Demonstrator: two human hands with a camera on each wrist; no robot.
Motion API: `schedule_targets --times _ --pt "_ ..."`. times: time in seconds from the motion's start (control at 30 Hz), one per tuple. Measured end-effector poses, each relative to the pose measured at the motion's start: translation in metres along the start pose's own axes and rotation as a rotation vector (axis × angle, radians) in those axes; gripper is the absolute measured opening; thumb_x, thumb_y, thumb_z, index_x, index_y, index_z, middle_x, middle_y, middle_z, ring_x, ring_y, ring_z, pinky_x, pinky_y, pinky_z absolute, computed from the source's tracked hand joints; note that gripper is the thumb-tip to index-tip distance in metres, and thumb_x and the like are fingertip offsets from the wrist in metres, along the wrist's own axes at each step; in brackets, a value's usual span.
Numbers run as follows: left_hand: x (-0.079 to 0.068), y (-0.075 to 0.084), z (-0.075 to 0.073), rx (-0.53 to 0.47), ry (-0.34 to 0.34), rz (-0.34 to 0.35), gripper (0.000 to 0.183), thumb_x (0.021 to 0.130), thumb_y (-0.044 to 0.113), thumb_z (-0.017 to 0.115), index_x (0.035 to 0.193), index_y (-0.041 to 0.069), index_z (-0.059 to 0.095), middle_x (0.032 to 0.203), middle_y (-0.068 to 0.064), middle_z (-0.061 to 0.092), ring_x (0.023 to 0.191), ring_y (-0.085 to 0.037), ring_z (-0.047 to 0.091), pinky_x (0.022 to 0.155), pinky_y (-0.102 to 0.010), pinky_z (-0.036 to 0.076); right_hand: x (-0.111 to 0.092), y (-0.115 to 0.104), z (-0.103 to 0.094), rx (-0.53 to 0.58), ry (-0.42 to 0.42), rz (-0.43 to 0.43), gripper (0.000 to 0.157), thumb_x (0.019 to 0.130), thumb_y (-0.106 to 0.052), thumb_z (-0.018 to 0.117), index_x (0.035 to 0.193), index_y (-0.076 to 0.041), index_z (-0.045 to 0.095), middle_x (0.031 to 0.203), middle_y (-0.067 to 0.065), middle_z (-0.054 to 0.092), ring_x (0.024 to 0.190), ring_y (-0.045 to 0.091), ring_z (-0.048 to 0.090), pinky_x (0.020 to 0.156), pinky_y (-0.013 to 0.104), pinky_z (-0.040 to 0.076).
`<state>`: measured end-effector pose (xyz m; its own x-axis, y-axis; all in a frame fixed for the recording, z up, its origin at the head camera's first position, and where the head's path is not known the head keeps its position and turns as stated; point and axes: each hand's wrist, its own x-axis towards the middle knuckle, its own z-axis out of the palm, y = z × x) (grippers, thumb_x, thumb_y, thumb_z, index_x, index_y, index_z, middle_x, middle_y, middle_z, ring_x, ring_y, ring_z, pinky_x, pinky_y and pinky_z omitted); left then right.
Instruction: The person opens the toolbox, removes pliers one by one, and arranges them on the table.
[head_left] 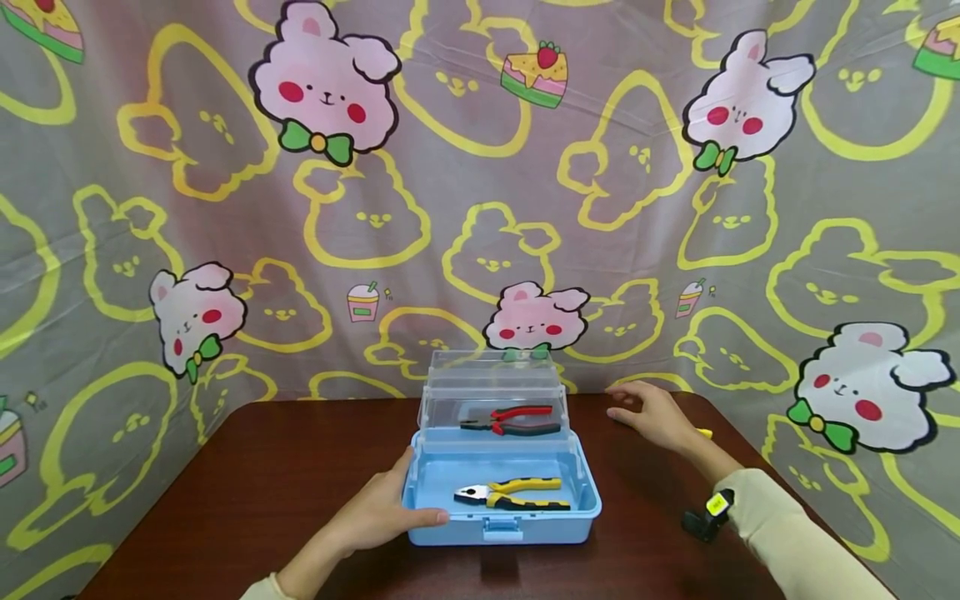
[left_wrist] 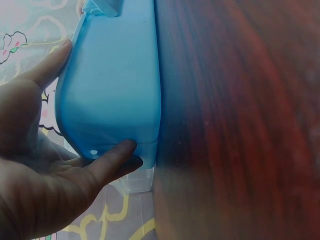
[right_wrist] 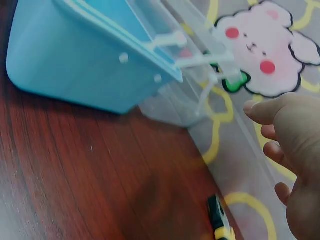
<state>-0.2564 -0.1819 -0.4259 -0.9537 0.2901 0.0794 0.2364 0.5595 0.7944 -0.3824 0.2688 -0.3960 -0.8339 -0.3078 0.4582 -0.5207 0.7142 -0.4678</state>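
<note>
A light blue toolbox [head_left: 504, 531] stands open on the table. My left hand [head_left: 381, 510] holds its left side, thumb on the front rim; in the left wrist view fingers [left_wrist: 112, 159] press the outer wall. Yellow-and-black combination pliers [head_left: 517, 493] lie on the box floor. Pliers with red-and-black handles [head_left: 517, 418] rest in the raised clear tray [head_left: 432, 412] behind them. My right hand [head_left: 651, 412] hovers right of the box, fingers loosely bent and holding nothing. Near it, a black-and-yellow object [right_wrist: 218, 212] lies on the table, only partly visible.
The clear lid [head_left: 491, 367] stands raised at the back of the box. A dark wooden table [head_left: 300, 467] reaches to a patterned curtain [head_left: 465, 183]. Beside the right cuff is a black device with a yellow label [head_left: 718, 503]; whether it touches the table I cannot tell.
</note>
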Motion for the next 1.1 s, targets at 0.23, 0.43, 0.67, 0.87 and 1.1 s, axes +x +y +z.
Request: schedule_targets --times 0.23,0.43,0.67,0.87,1.1 --pt "0.001 -0.001 0.001 0.0 0.001 -0.001 0.123 0.081 0.048 0.088 0.164 -0.001 0.012 0.15 -0.027 0.047 0.123 -0.034 0.057 0.098 -0.057 0.048 0.004 -0.018 0.008 0.043 -0.042 0.018 0.035 0.093 -0.019 0.081 0.124 -0.006 0.073 0.113 0.009 0.069 0.101 0.028 0.061 0.091 0.052 0.051" --pt "0.002 -0.002 0.0 -0.002 -0.002 0.009 0.123 0.081 0.048 0.088 0.164 0.0 0.011 0.15 -0.026 0.047 0.123 -0.034 0.057 0.098 -0.057 0.048 0.008 -0.037 0.015 0.077 -0.061 -0.041 0.035 0.091 -0.019 0.082 0.123 -0.007 0.074 0.113 0.006 0.07 0.101 0.025 0.062 0.091 0.051 0.052" --pt "0.001 -0.002 0.0 -0.005 0.006 0.016 0.122 0.081 0.046 0.088 0.164 -0.001 0.011 0.149 -0.027 0.048 0.123 -0.034 0.057 0.096 -0.055 0.049 0.013 -0.065 0.028 0.124 -0.157 -0.174 0.039 0.091 -0.016 0.082 0.128 -0.004 0.071 0.118 0.01 0.071 0.1 0.029 0.063 0.089 0.046 0.053" --pt "0.001 -0.003 0.001 -0.001 0.01 0.013 0.122 0.081 0.046 0.088 0.164 -0.002 0.012 0.148 -0.027 0.049 0.122 -0.033 0.058 0.096 -0.054 0.049 0.02 -0.085 0.041 0.135 -0.231 -0.223 0.044 0.093 -0.022 0.08 0.132 -0.004 0.069 0.123 0.009 0.071 0.105 0.03 0.063 0.085 0.044 0.053" --pt "0.001 -0.002 0.002 0.0 0.006 -0.003 0.122 0.081 0.048 0.087 0.164 -0.002 0.012 0.149 -0.027 0.048 0.122 -0.034 0.057 0.097 -0.057 0.048 0.029 -0.095 0.054 0.179 -0.252 -0.228 0.045 0.094 -0.019 0.08 0.134 -0.004 0.068 0.13 0.008 0.069 0.118 0.03 0.061 0.097 0.058 0.048"
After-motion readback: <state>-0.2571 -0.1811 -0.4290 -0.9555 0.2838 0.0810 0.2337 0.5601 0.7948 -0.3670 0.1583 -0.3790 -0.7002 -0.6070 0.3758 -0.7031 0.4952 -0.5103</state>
